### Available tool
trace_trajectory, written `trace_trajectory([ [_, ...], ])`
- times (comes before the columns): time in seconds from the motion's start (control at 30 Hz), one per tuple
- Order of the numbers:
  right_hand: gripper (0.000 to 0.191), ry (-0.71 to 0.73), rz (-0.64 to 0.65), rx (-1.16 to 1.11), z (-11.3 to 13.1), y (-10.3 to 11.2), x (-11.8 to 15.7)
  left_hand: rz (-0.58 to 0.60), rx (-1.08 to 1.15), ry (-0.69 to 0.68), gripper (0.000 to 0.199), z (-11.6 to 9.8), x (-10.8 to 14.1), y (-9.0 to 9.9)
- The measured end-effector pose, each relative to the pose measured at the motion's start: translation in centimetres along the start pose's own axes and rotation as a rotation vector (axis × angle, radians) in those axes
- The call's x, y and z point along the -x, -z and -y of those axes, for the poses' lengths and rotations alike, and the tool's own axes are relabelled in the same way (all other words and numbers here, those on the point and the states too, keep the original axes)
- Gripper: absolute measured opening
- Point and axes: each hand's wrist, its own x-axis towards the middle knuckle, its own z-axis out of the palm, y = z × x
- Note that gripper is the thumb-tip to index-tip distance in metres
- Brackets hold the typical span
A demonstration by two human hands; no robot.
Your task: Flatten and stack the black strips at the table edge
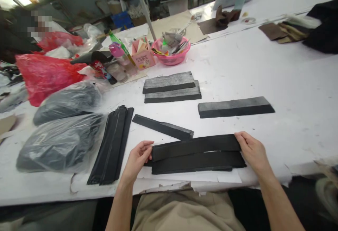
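A long black fabric strip [195,146] stretches between my two hands. My left hand [141,155] pinches its left end, thumb and fingers closed. At the far end, my right hand [250,150] grips the upper right corner. Beneath it on the table lie more black strips [190,164], partly covered by the held one. Just beyond, a narrow folded black strip [162,127] lies at a slant. Farther back are two overlapping grey-and-black pieces [171,86], and to the right a single grey-and-black piece [236,107].
A stack of black strips [112,146] lies left of my left hand, beside clear plastic bags of dark material [60,143]. Red plastic bags [50,76], a pink box [144,56] and a pink basket [173,58] stand farther back. Dark cloth [323,26] lies far right.
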Motion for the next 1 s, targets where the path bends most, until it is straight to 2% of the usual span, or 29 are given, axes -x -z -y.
trace_trajectory([
  [0.33, 0.046, -0.067, -0.001, 0.020, -0.5, -0.1, -0.2, -0.024, -0.028, 0.028, 0.040, -0.3, -0.1, -0.6],
  [0.6, 0.046, -0.028, 0.030, 0.030, -0.7, -0.5, -0.1, -0.023, -0.017, 0.033, 0.040, -0.1, -0.2, -0.8],
  [0.83, 0.042, -0.049, 0.040, -0.029, -0.6, -0.4, 0.4, -0.047, 0.049, -0.004, 0.042, 0.7, -0.3, -0.7],
  [1.0, 0.038, -0.087, 0.057, -0.146, 0.0, -0.1, 0.3, -0.073, 0.076, 0.003, 0.043, 0.5, -0.5, -0.7],
])
